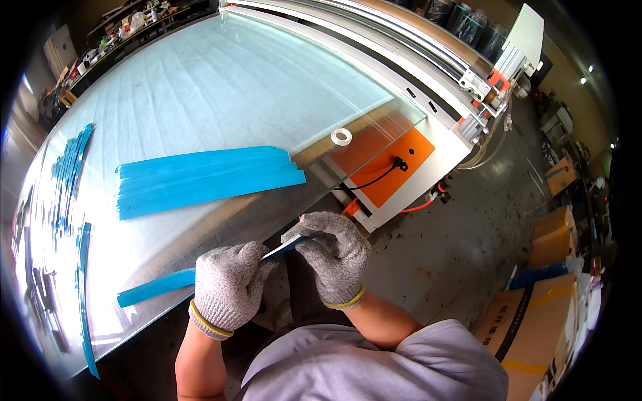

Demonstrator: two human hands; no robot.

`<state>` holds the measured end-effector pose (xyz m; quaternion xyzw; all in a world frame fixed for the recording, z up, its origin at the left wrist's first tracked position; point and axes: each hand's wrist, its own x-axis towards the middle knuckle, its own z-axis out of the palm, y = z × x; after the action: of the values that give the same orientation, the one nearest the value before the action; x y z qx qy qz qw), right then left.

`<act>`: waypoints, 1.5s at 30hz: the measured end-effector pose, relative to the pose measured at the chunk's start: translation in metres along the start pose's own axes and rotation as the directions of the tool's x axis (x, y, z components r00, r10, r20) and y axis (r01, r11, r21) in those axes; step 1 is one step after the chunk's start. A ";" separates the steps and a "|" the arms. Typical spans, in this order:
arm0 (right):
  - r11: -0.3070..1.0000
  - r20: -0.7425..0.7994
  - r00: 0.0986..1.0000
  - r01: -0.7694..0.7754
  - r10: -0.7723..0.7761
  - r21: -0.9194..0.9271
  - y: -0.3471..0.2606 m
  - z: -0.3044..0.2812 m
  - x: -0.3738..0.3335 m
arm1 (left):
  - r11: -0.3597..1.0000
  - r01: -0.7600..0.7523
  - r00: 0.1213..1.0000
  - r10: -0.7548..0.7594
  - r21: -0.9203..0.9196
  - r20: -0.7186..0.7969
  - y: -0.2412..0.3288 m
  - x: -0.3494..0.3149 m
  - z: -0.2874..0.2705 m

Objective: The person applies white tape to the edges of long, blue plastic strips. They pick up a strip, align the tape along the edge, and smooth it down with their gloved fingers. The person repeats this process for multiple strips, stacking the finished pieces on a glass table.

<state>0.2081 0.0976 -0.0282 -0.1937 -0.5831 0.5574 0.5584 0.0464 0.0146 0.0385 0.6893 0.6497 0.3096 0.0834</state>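
Blue strip (284,246) in the head view, the only view, spans the short gap between the two gloved hands, a pale edge showing along it. The left grip (229,279) is clenched around it, thumb pressed on top; the right grip (332,252) pinches the other part between thumb and fingers.

From the left grip, the exposed piece points rightward and slightly away from the body, straight into the right grip, so its long axis runs crosswise with the right end farther forward. On the outer side of the left grip, a blue tail (157,287) reaches out leftward and a little nearer the body, over the glass worktop (167,80). It looks like the same strip, though the glove hides the join, and whether it touches the glass is unclear. The left grip is thus much nearer that tail, while the right grip is just beside the opposite end.

Ahead of the left grip, well clear of it, lies a row of blue strips (207,180), also crosswise. A white ring (341,137) sits farther ahead of the right grip.
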 end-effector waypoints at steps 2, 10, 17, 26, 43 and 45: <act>0.999 -0.046 0.999 0.020 -0.022 -0.040 0.003 0.002 -0.001 | 1.000 0.004 1.000 -0.004 0.000 0.005 0.002 0.001 -0.002; 0.992 -0.027 0.999 -0.014 0.017 0.126 -0.018 0.013 0.017 | 1.000 0.012 0.999 -0.012 0.001 0.042 0.000 0.001 -0.006; 0.976 0.167 0.985 0.079 -0.044 -0.204 -0.014 -0.009 0.023 | 1.000 0.013 0.996 -0.015 0.021 0.090 -0.005 0.006 -0.005; 0.969 0.000 0.999 0.052 -0.053 -0.240 -0.009 0.004 0.016 | 0.995 0.102 0.995 -0.102 -0.002 -0.010 0.002 0.006 0.005; 0.883 0.015 0.986 0.156 -0.166 -0.443 0.019 -0.040 0.085 | 0.987 0.094 0.992 -0.082 0.128 -0.097 -0.021 -0.008 0.012; 0.670 0.061 0.969 0.209 -0.237 -0.713 0.036 -0.079 0.129 | 0.987 0.101 0.993 -0.091 0.125 -0.081 -0.025 -0.011 0.010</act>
<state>0.2234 0.2517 -0.0226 -0.3325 -0.7620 0.2113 0.5139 0.0313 0.0110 0.0140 0.6489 0.7034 0.2886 0.0291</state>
